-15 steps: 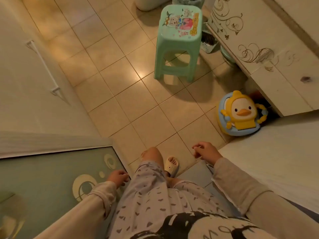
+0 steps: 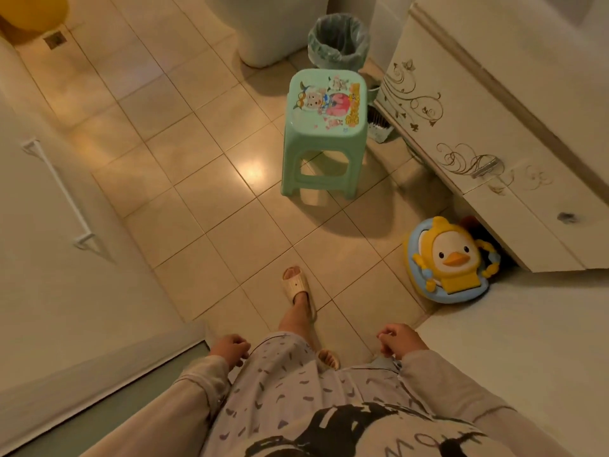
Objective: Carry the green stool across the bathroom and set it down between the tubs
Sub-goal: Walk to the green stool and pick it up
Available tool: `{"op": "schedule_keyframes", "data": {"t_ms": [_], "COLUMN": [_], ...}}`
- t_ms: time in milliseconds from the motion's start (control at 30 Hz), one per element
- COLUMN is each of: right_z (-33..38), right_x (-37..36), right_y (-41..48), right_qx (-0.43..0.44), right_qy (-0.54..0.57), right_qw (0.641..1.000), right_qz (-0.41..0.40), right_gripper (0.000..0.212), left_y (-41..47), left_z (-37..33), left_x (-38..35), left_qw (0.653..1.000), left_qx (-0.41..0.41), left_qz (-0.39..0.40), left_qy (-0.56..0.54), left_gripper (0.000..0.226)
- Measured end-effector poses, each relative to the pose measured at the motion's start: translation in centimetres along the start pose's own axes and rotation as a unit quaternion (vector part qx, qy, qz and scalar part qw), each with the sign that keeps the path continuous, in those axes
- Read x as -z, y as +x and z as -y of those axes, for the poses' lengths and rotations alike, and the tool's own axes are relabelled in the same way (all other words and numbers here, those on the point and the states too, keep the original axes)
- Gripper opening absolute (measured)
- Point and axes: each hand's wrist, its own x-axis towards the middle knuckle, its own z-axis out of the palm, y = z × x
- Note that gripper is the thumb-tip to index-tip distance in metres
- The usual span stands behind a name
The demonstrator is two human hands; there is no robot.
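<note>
Curling loosely inward, the fingers point(image 2: 384, 334) of the right hand point(image 2: 400, 341) are seen to grasp nothing, and the left hand point(image 2: 229, 349) is likewise half-closed and empty at the hip. Both hands are held low beside the patterned trousers, well apart from the green stool point(image 2: 324, 133). Compared with half a second ago, a step has been taken: the slippered foot point(image 2: 295, 285) is now planted forward on the tiled floor point(image 2: 197, 153), and the view has been carried further into the room, so that the toilet base point(image 2: 273, 28) and the lined waste bin point(image 2: 339, 41) behind the stool are now shown. The stool itself has not been moved; it is stood upright on its four legs, just beside the decorated cabinet point(image 2: 461, 133) and in front of the bin, with its cartoon-printed seat facing up. A duck-faced child's seat point(image 2: 451, 262) is leaned near the cabinet's lower corner, to the right of the path. From this it is judged that the approach is under way and the carrying has not begun: the stool must yet be reached and gripped. The tubs are not clearly identified in this view, so the set-down spot cannot be told.
</note>
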Motion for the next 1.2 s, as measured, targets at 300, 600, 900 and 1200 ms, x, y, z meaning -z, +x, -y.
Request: {"op": "schedule_keyframes", "data": {"t_ms": [300, 600, 900, 1200], "right_z": [3.1, 9.2, 20.9, 30.3], "right_x": [3.5, 9.2, 17.6, 25.1], "right_y": [2.2, 5.4, 11.1, 13.7], "right_qx": [-0.116, -0.089, 0.0, 0.126], "right_qy": [0.107, 0.148, 0.088, 0.095], "right_qw": [0.985, 0.983, 0.995, 0.987], "right_qz": [-0.069, -0.068, -0.042, 0.017], "right_gripper": [0.017, 0.019, 0.027, 0.013], "left_y": [1.9, 3.6, 6.1, 7.6], "left_z": [-16.1, -23.2, -25.3, -29.7], "left_x": [8.2, 11.5, 12.6, 13.8], "left_qw": [0.989, 0.986, 0.999, 0.994], "left_qx": [-0.145, -0.163, -0.032, 0.022], "left_qz": [-0.007, -0.007, -0.012, -0.037], "left_qy": [0.017, 0.031, -0.029, -0.098], "left_gripper": [0.014, 0.028, 0.01, 0.011]}}
